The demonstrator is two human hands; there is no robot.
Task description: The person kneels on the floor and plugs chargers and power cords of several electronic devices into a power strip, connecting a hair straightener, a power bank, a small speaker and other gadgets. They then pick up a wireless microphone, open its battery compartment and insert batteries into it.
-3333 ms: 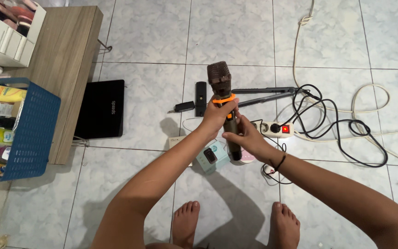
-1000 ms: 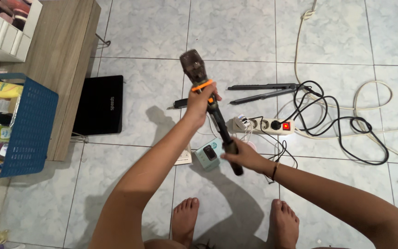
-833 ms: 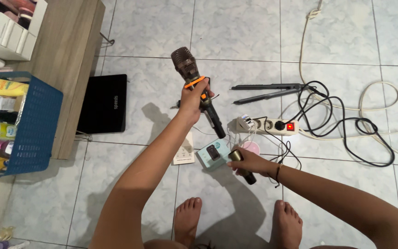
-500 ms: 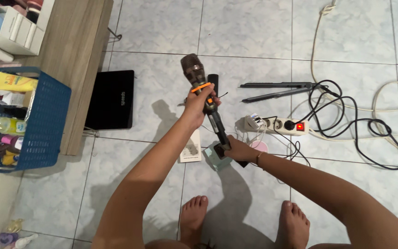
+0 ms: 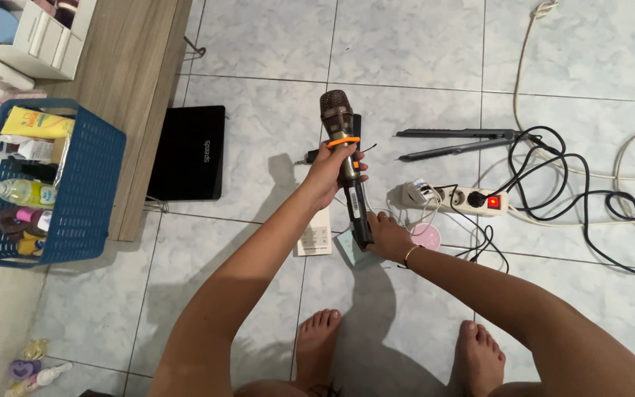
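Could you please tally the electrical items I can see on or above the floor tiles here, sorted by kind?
Microphone, held by the left hand and right hand: 1
Hair straightener: 1
Power strip: 1
Black flat device by the wooden table: 1
Total: 4

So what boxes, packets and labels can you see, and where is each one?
Yellow flat packet: top of the blue plastic basket, at left.
Small white box: just below that packet, in the basket.
White leaflet card: on the floor under the left forearm.
Pale teal box: on the floor, mostly hidden by the right hand.
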